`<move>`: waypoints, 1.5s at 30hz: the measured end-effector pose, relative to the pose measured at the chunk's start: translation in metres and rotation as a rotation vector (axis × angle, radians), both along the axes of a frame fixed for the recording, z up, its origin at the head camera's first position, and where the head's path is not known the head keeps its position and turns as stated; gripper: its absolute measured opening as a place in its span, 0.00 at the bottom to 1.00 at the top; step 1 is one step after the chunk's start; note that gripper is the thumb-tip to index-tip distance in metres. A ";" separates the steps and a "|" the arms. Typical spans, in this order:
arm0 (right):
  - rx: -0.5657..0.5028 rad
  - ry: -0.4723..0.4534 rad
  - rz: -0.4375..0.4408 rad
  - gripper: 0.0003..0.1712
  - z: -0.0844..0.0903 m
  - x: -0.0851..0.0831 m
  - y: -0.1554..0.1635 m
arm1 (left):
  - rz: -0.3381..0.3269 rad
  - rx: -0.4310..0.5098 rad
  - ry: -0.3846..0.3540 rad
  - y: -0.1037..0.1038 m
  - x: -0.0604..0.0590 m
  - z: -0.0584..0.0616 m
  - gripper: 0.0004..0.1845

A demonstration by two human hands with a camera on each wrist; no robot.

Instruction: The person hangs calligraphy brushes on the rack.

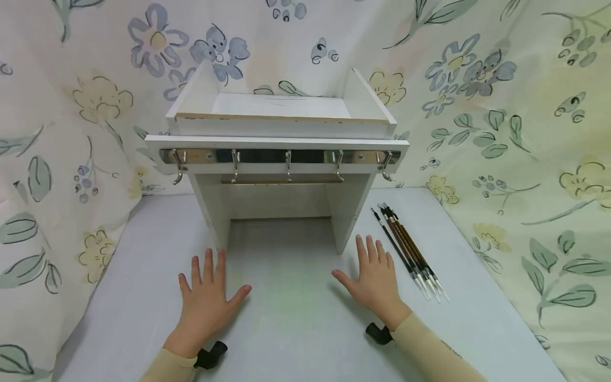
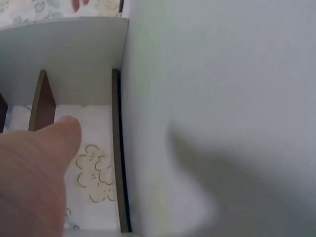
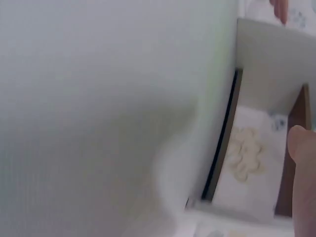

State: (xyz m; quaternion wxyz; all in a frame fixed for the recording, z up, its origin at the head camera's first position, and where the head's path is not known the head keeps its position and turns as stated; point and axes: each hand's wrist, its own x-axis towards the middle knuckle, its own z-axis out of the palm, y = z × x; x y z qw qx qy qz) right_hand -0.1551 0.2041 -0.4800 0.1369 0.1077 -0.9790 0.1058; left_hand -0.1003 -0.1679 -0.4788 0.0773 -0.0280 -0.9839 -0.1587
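A: How do the hands lie?
B: Left hand (image 1: pixel 208 297) and right hand (image 1: pixel 375 278) rest flat, fingers spread, holding nothing.
A: The brushes (image 1: pixel 409 250)?
B: Just beside the right hand.

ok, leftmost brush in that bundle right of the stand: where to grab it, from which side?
Pinch the black-handled brush mid-handle, coming from above and from its left side. It lies flat on the table, bristles toward the person, with bare table on that side; the other brushes crowd its right. The right hand lies flat right beside it.
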 end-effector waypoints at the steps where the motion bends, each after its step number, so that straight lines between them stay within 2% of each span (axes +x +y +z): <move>1: -0.009 0.000 -0.009 0.61 0.000 -0.002 0.005 | 0.003 0.009 0.004 -0.001 0.000 0.000 0.58; 8: -0.136 -0.024 -0.081 0.61 0.001 -0.020 0.037 | 0.021 0.131 0.009 -0.009 -0.001 0.007 0.61; 14: -0.261 -0.032 -0.143 0.59 0.000 -0.040 0.058 | 0.030 0.275 0.077 -0.016 -0.007 0.011 0.65; 19: -0.453 -0.094 -0.185 0.54 -0.010 -0.052 0.073 | 0.033 0.432 0.065 -0.021 -0.015 0.014 0.64; 24: -0.615 -0.134 -0.227 0.52 -0.014 -0.064 0.082 | 0.026 0.585 0.082 -0.024 -0.027 0.021 0.60; 29: -0.644 -0.163 -0.240 0.54 -0.017 -0.076 0.087 | -0.003 0.687 0.122 -0.025 -0.039 0.033 0.56; 33: -0.624 -0.179 -0.251 0.53 -0.021 -0.081 0.089 | -0.056 0.749 0.167 -0.022 -0.048 0.040 0.51; 39: -0.594 -0.230 -0.263 0.49 -0.023 -0.085 0.087 | -0.136 0.905 0.254 -0.015 -0.059 0.049 0.43; 41: -0.587 -0.253 -0.266 0.47 -0.022 -0.085 0.086 | -0.135 0.923 0.275 -0.015 -0.064 0.049 0.40; 45: -0.563 -0.286 -0.279 0.44 -0.019 -0.085 0.084 | -0.111 0.884 0.269 -0.019 -0.077 0.043 0.33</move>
